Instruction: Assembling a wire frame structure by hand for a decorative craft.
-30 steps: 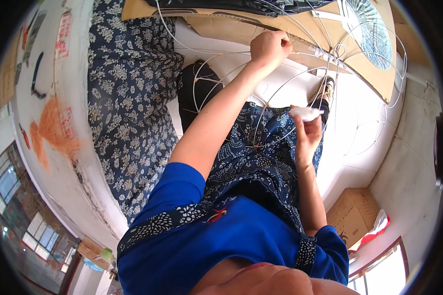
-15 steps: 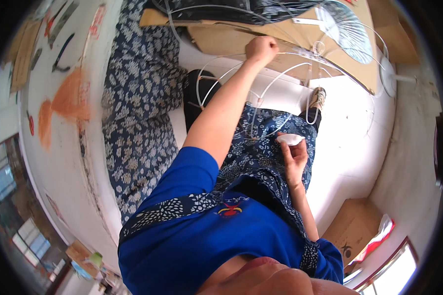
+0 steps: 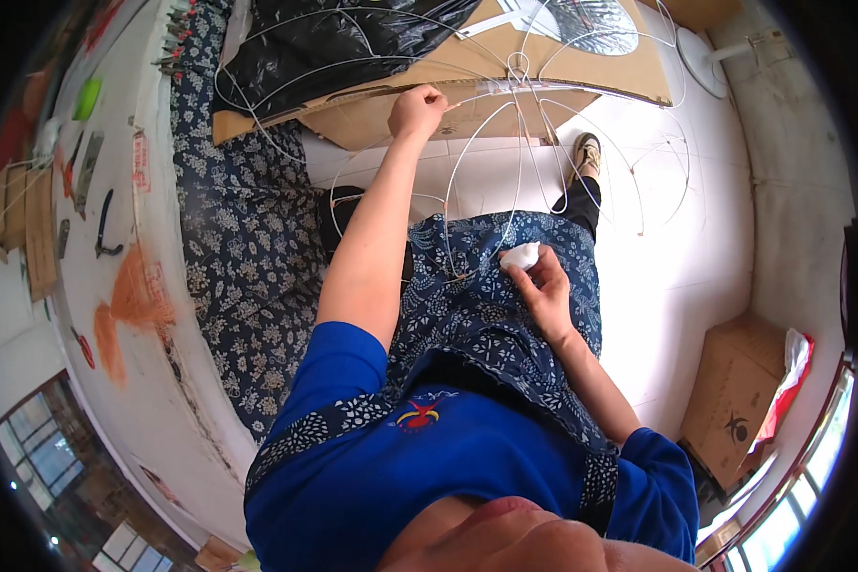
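Observation:
A large frame (image 3: 530,86) of thin, pale, bent strips spreads in front of me, its loops meeting at the upper middle and reaching down over my lap. My left hand (image 3: 417,112) is stretched out and closed, its fingertips pinched at a strip of this frame near a brownish joint. Exactly what lies between the fingertips is partly hidden. Over the patterned blue apron (image 3: 486,315) on my lap, my right hand (image 3: 543,291) grips a small white wad (image 3: 520,255) between thumb and fingers. Whether the wad is tissue or cloth cannot be told.
Beyond the frame lie a cardboard sheet (image 3: 629,71) and black plastic (image 3: 343,57). A long pale table (image 3: 153,400) on the left carries pliers (image 3: 107,229) and orange fibres (image 3: 133,300). Blue patterned cloth (image 3: 248,286) hangs beside it. A cardboard box (image 3: 734,391) stands at right.
My view has shifted, so the frame, left hand and cardboard appear farther left and the table shows more. My right hand still holds the white wad, now turned somewhat differently.

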A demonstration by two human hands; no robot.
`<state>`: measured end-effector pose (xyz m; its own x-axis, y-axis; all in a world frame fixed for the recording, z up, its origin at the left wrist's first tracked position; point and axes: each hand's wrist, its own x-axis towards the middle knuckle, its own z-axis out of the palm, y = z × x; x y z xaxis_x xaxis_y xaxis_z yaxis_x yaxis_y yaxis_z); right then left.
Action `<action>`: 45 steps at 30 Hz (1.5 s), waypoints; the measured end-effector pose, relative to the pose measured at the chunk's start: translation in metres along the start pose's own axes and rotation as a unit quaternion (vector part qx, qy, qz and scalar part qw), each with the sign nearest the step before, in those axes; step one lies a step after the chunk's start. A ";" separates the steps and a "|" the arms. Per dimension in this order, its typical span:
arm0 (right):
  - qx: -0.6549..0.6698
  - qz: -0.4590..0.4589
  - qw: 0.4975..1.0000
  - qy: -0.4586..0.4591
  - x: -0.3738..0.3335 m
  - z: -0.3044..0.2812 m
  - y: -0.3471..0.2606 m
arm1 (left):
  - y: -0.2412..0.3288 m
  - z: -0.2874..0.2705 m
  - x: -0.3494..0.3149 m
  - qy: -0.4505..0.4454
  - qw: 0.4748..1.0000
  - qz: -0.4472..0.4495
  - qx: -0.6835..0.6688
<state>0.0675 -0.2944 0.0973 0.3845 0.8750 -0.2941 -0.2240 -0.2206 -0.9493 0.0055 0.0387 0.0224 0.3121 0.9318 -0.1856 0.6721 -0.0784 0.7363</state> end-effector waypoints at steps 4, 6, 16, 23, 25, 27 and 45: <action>0.007 0.009 1.000 0.002 0.001 -0.002 0.001 | 0.002 -0.004 0.000 -0.056 0.997 -0.019 -0.058; 0.012 0.010 1.000 0.000 0.002 -0.001 0.001 | 0.000 -0.005 0.003 -0.074 0.993 -0.029 -0.083; 0.015 0.019 1.000 0.003 0.005 -0.003 0.007 | 0.002 -0.007 -0.001 -0.064 0.996 0.005 -0.063; 0.024 0.025 0.999 0.002 0.007 -0.001 0.005 | 0.002 -0.013 -0.033 0.066 0.970 0.212 -0.096; 0.022 0.029 0.999 0.002 0.008 0.000 0.001 | 0.007 -0.017 -0.043 0.125 0.951 0.283 -0.015; 0.019 0.033 0.999 0.002 0.008 0.000 0.001 | 0.013 -0.022 -0.056 0.181 0.917 0.350 0.067; 0.012 -0.067 0.997 -0.028 0.062 0.028 -0.059 | -0.021 0.043 -0.053 -0.054 0.749 -0.043 -0.659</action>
<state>0.0798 -0.2150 0.1384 0.3620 0.9189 -0.1570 -0.1957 -0.0898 -0.9766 0.0034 -0.0245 -0.0108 0.4053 0.8741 -0.2677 -0.5314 0.4636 0.7091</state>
